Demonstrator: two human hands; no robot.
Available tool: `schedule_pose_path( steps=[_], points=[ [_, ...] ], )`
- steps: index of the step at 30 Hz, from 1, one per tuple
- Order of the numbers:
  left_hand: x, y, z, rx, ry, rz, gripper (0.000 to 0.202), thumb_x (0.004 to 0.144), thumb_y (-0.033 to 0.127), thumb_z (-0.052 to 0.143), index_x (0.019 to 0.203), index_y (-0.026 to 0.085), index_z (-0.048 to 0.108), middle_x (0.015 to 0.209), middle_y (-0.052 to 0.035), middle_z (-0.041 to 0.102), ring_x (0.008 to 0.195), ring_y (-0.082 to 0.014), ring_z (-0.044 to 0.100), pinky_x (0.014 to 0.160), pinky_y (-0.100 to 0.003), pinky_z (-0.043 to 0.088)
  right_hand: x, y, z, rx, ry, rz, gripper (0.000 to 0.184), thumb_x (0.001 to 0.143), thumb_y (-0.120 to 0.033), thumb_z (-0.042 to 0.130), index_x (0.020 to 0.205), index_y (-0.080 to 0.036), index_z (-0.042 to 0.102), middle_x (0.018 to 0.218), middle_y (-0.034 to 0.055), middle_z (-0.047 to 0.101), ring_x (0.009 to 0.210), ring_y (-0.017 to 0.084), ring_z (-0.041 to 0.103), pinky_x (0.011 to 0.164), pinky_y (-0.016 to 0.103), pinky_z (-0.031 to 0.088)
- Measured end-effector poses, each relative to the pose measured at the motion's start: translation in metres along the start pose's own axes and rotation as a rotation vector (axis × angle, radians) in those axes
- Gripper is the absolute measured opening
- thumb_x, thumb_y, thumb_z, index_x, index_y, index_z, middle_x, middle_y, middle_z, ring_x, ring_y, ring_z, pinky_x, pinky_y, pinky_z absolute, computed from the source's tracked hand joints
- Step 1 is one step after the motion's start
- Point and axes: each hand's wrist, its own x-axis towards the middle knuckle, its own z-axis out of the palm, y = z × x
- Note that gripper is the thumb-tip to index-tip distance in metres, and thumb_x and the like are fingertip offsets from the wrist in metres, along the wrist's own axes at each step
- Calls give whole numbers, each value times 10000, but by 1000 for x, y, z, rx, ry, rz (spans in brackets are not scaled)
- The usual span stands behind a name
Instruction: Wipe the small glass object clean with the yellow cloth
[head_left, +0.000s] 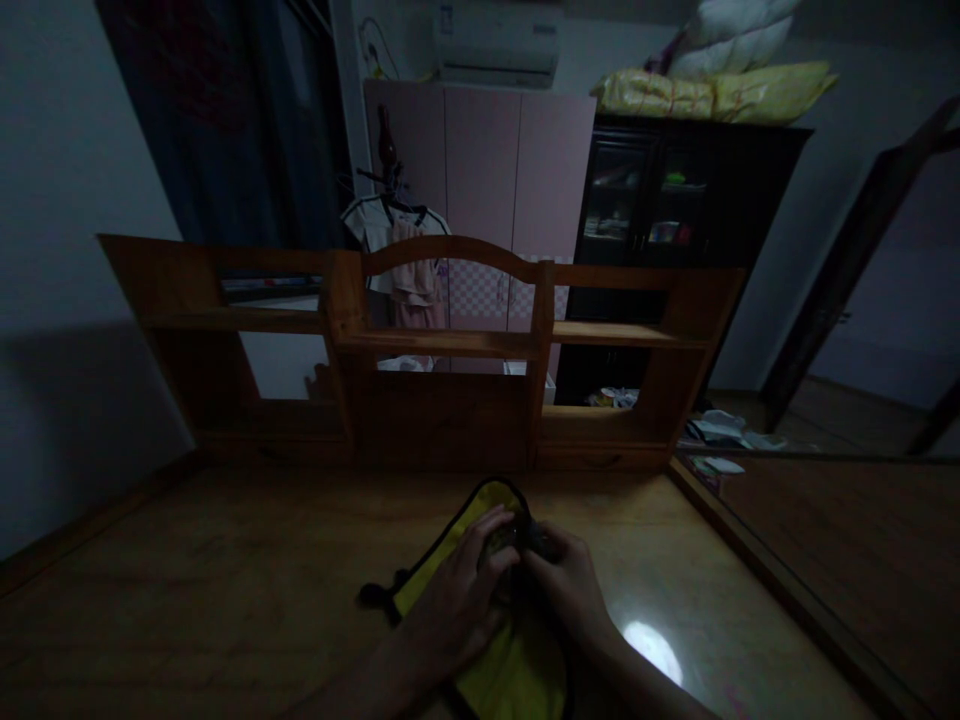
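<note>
Though the light is poor, 1 yellow bag (517,670) w/ black trim lies on the wooden desk (225,600), centre, near the front edge. Its long axis runs from the person away to the shelf hutch (442,400), and the rounded end points at the hutch, leaning a bit left. 2 hands are on it: left hand (457,595) lies flat, fingers spread on the fabric; right hand (566,585) is curled at the dark trim, pinching or not, can't tell.

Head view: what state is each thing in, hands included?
Bag, lying on the desk, open or zipped unclear.
Left hand, resting on the bag, grip unclear.
Right hand, at the bag's black edge, grip unclear.
Wardrobe, doors shut.
Cabinet, glass doors shut.
</note>
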Motion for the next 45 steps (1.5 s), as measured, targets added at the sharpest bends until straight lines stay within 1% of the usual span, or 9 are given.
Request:
schedule_pose_path(
  steps=[5,10,13,16,20,27,34,38,45],
  points=[
    [0,-2,0,4,61,-4,521,757,-9,538,1224,192,422,1462,-154,285,1416,-317,270,1076,-533,421,1,-6,3,121,-39,87,298,727,-309,726,971,-137,717,864,59,749,823,250,683,721,322,535],
    [-2,0,2,17,99,35,543,729,-34,507,1204,211,419,1438,-143,305,1396,-308,302,1049,-532,452,-4,-9,5,231,-214,114,494,705,-321,764,1166,-184,652,1096,70,721,1035,278,656,920,398,510],
    [-3,1,3,53,96,97,602,678,-79,470,1204,210,432,1438,-135,293,1397,-304,299,1036,-514,471,-7,-6,5,210,-273,100,488,742,-313,728,1208,-212,630,1174,67,696,1097,279,629,958,412,488],
    [-1,2,3,74,70,141,646,647,-94,460,1216,212,434,1442,-129,284,1397,-304,293,1039,-516,470,-8,3,3,98,-225,12,409,786,-295,665,1188,-222,643,1171,63,697,1110,275,615,992,417,459],
    [1,3,1,67,76,156,666,620,-103,447,1211,204,435,1436,-129,294,1385,-297,313,1039,-501,476,-9,16,0,-155,-115,-78,331,832,-287,586,1136,-187,670,1077,102,720,1020,293,641,918,419,487],
    [0,2,3,63,93,144,609,682,-84,476,1212,214,438,1437,-124,299,1373,-295,340,1036,-507,479,-7,10,-1,-289,-152,-165,261,891,-238,472,972,-164,709,828,72,746,741,242,672,652,300,507],
    [0,4,-1,63,99,136,649,641,-104,440,1212,203,443,1439,-131,303,1386,-304,316,1034,-516,479,-6,4,4,-77,-168,-53,215,828,-282,593,968,-166,708,928,55,748,888,261,668,793,343,525],
    [-1,4,-2,69,77,126,669,611,-92,439,1216,194,446,1448,-138,280,1399,-304,293,1048,-513,469,-8,-1,5,102,-164,106,371,708,-243,702,1073,-181,686,1035,61,737,996,283,654,897,395,508],
    [-4,4,-1,64,45,206,730,622,-76,452,1288,220,405,1496,-122,211,1416,-323,257,1057,-541,452,-10,4,5,394,-246,211,445,626,-180,744,1068,-189,688,1045,71,729,988,266,655,868,367,509]
  ],
)
